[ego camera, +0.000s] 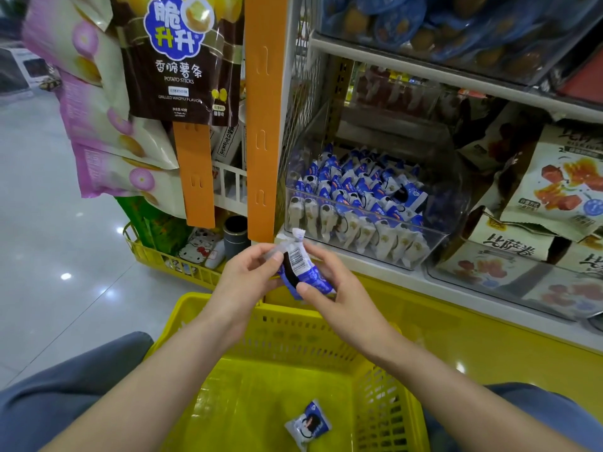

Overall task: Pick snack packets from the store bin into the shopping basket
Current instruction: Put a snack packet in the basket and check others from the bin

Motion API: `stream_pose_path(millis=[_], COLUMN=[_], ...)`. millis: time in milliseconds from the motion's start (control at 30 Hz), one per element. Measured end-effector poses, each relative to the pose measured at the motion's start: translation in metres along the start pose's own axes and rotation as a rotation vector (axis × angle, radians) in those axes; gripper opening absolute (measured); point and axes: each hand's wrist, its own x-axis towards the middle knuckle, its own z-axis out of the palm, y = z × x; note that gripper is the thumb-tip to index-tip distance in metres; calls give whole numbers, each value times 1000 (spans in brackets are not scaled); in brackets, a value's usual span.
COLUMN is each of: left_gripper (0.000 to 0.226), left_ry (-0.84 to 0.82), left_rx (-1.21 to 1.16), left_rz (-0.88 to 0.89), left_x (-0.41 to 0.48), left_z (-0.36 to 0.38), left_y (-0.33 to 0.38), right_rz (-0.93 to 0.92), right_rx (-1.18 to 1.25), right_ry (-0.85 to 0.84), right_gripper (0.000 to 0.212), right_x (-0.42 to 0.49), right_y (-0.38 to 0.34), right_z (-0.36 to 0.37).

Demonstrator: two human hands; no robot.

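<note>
Both hands hold one blue and white snack packet (300,265) above the far rim of the yellow shopping basket (287,324). My left hand (248,278) pinches its upper left edge; my right hand (332,285) grips its right side and lower end. The packet's barcode side faces me. Another packet of the same kind (308,424) lies on the basket floor. Behind the hands, a clear plastic store bin (391,252) on the shelf holds several rows of the same blue and white packets (355,197).
An orange display strip (264,125) hangs left of the bin, with potato stick bags (179,60) further left. Beige snack bags (554,190) fill the shelf to the right. A small yellow basket (169,259) with a dark cylinder sits on the floor. My knees flank the shopping basket.
</note>
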Motion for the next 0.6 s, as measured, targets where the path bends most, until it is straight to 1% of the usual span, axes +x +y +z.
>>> stream_pose_path(millis=[33, 100, 133, 200, 233, 300, 333, 367, 400, 467, 533, 600], left_gripper=[17, 31, 37, 37, 34, 29, 26, 24, 24, 27, 31, 34], left_ry=[33, 88, 88, -5, -81, -186, -184, -158, -123, -86, -140, -239], left_rx=[-3, 41, 81, 97, 58, -17, -18, -20, -29, -81, -102, -26], left_rz=[-7, -29, -40, -84, -125, -180, -182, -185, -196, -234, -256, -265], left_x=[0, -2, -4, -8, -10, -13, -13, -11, -9, -5, -2, -3], left_z=[1, 5, 7, 12, 14, 16, 14, 12, 9, 5, 4, 5], left_y=[0, -1, -2, -3, -4, -5, -6, -7, -8, -9, -10, -13], right_rz=[-10, -27, -28, -69, -97, -118, -104, -90, -88, -68, 10, 71], right_rx=[-26, -61, -80, -214, -302, -396, -399, -376, -342, -264, -188, -138], right_ry=[28, 140, 196, 249, 223, 81, 14, -29, -36, 34, 159, 216], right_gripper=[42, 35, 34, 34, 37, 54, 63, 67, 66, 49, 39, 36], right_x=[0, 0, 0, 0, -2, -5, -6, -7, -7, -6, -4, -3], right_y=[2, 5, 7, 11, 13, 19, 21, 22, 22, 20, 19, 23], right_z=[1, 1, 0, 0, 1, 7, 10, 11, 11, 9, 3, -3])
